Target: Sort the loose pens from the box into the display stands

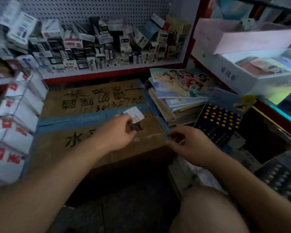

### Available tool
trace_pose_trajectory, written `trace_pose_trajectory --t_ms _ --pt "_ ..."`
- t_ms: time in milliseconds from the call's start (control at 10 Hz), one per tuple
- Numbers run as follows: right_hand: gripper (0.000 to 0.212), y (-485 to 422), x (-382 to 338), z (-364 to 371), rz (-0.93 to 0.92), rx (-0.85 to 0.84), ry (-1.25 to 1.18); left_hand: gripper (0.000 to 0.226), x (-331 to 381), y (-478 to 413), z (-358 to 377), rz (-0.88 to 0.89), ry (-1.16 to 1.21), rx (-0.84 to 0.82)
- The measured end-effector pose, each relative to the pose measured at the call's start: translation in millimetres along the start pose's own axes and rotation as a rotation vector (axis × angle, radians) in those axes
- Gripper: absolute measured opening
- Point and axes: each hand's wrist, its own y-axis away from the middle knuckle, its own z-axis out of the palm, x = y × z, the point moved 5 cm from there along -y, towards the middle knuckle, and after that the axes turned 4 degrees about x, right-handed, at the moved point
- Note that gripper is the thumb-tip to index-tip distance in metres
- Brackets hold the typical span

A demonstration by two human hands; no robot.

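Ctr frame, over cardboard box (97, 105): L hand (118, 130) fingers curled at white label (134, 114), grip unclear; R hand (191, 142) fingers pinched, can't tell on what.

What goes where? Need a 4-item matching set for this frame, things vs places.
Things:
1 cardboard box
2 princess book
3 pen display stand
4 small cartons

Places:
A back shelf, against the pegboard
B top of the book stack
C centre, sealed with blue tape
D just right of the book stack

Pairs: 1-C, 2-B, 3-D, 4-A
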Motion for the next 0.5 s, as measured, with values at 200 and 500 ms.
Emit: trace_pose_trajectory --t_ms 200,500 --pt "0.049 -66 -45 72 -0.326 -0.179 0.223 0.056 -77 19 -15 -0.149 -0.091 -0.013" --pt "0.041 -107 -45 96 -0.285 -0.006 0.1 0.069 -111 -22 -40 -0.323 -0.089 -0.154"
